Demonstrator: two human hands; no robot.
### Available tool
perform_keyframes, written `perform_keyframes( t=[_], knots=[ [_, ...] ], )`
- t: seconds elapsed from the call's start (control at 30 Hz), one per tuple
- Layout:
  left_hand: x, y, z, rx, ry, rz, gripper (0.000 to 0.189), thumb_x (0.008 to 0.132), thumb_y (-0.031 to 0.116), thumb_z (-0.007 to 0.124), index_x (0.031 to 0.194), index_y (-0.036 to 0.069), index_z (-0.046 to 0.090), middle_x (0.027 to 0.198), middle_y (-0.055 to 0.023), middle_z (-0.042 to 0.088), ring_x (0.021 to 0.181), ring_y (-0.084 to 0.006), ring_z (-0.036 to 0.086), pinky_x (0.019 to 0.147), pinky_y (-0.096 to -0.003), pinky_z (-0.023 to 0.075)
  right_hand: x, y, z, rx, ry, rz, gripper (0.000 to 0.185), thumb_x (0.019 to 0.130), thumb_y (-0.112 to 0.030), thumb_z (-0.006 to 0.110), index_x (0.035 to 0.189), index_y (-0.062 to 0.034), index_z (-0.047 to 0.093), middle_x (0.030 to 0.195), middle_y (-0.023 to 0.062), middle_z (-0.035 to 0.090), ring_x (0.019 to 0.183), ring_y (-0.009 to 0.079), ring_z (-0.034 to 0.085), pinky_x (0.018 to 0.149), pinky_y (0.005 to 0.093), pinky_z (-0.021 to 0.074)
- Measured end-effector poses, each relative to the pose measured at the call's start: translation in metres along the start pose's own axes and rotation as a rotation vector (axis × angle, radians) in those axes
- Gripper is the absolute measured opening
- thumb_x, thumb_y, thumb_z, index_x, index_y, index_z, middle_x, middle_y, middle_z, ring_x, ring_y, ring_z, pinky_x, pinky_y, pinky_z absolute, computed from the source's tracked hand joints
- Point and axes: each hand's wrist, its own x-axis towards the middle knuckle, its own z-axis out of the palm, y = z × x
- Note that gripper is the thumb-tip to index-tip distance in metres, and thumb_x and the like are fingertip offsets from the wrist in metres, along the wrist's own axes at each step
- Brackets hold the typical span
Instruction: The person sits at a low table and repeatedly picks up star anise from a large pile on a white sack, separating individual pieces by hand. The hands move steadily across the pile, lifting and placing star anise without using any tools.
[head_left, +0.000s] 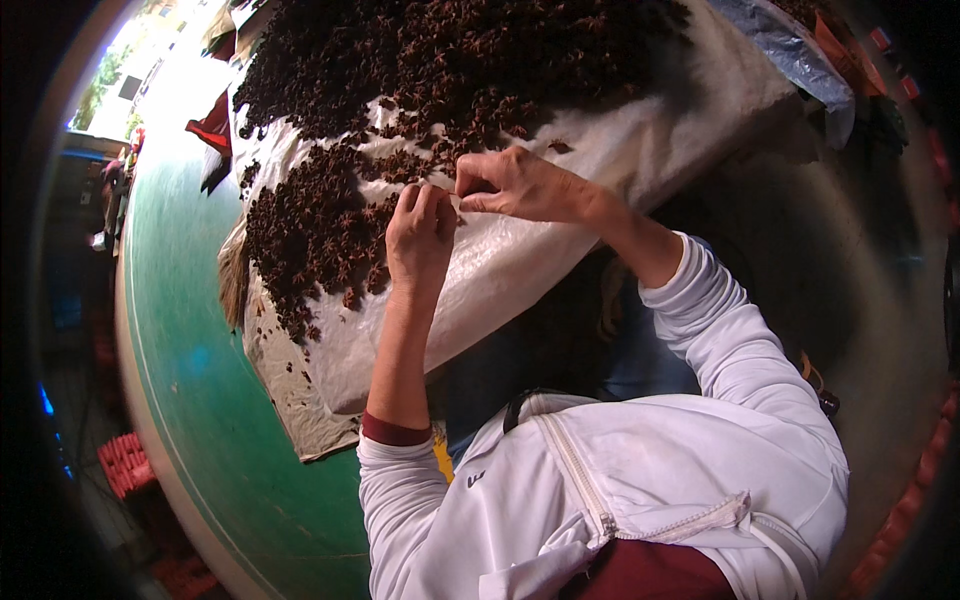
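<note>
My left hand (421, 229) and my right hand (529, 187) meet fingertip to fingertip over a white plastic sheet (487, 266). Between the pinched fingers runs a small thin reddish piece (453, 194), too tiny to name; both hands appear to grip it. A smaller pile of dried star anise (322, 217) lies just left of my left hand. Beyond my hands spreads a larger, darker heap of star anise (450, 67), joined to the small pile by scattered pods. One loose star anise (559, 146) rests above my right wrist.
Under the sheet's left edge, bristles of a broom or brush (234, 281) stick out. A green floor (195, 360) with a white line runs along the left. A red bag or cloth (212, 127) stands at the upper left, and bluish plastic sheeting (795, 52) hangs at the upper right.
</note>
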Motion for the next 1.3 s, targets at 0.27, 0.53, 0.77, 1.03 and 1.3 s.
perform_keyframes(
  t=[0.27, 0.53, 0.77, 1.03, 1.3],
  knots=[
    [-0.045, 0.057, -0.053, -0.499, -0.826, -0.211, 0.038, 0.077, -0.003, 0.065, 0.113, 0.005, 0.058, 0.081, -0.0107, 0.062, 0.076, -0.0226, 0.063, 0.070, -0.0336, 0.0503, 0.005, 0.034, -0.032, -0.860, 0.409, 0.280, 0.035, 0.074, -0.015, 0.075, 0.108, -0.0165, 0.067, 0.105, 0.0064, 0.061, 0.104, 0.0269, 0.052, 0.090, 0.0372, 0.0472],
    [-0.029, 0.011, -0.027, -0.391, -0.453, -0.158, 0.037, 0.082, -0.001, 0.065, 0.118, 0.005, 0.058, 0.083, -0.0071, 0.067, 0.066, -0.0151, 0.061, 0.060, -0.0285, 0.0486, 0.017, 0.065, 0.047, -0.947, 0.138, 0.087, 0.001, 0.077, -0.006, 0.059, 0.078, -0.0062, 0.060, 0.085, 0.0102, 0.059, 0.092, 0.0266, 0.054, 0.078, 0.0367, 0.0489],
    [0.013, -0.043, -0.011, -0.153, -0.105, -0.329, 0.026, 0.086, -0.003, 0.062, 0.110, 0.007, 0.063, 0.091, -0.0081, 0.068, 0.078, -0.0156, 0.066, 0.068, -0.0282, 0.0532, 0.001, 0.048, -0.006, -0.546, 0.160, 0.013, 0.015, 0.085, -0.020, 0.061, 0.080, -0.0065, 0.059, 0.084, 0.0102, 0.060, 0.087, 0.0269, 0.056, 0.078, 0.0404, 0.0486],
    [0.031, -0.055, 0.043, 0.063, -0.183, 0.057, 0.029, 0.083, 0.014, 0.066, 0.112, 0.018, 0.067, 0.117, -0.0095, 0.058, 0.110, -0.0313, 0.053, 0.094, -0.0392, 0.0435, 0.013, 0.049, 0.028, -0.867, -0.008, 0.233, 0.004, 0.081, -0.009, 0.058, 0.083, -0.0060, 0.060, 0.088, 0.0106, 0.061, 0.093, 0.0279, 0.056, 0.081, 0.0386, 0.0503],
    [-0.001, -0.085, -0.005, 0.049, -0.079, -0.089, 0.034, 0.089, 0.010, 0.063, 0.123, 0.013, 0.060, 0.124, -0.0113, 0.058, 0.116, -0.0296, 0.053, 0.096, -0.0399, 0.0459, 0.006, 0.045, 0.041, -1.042, 0.017, 0.107, 0.006, 0.077, 0.000, 0.052, 0.082, -0.0032, 0.050, 0.084, 0.0126, 0.059, 0.091, 0.0269, 0.055, 0.079, 0.0372, 0.0487]
  ],
)
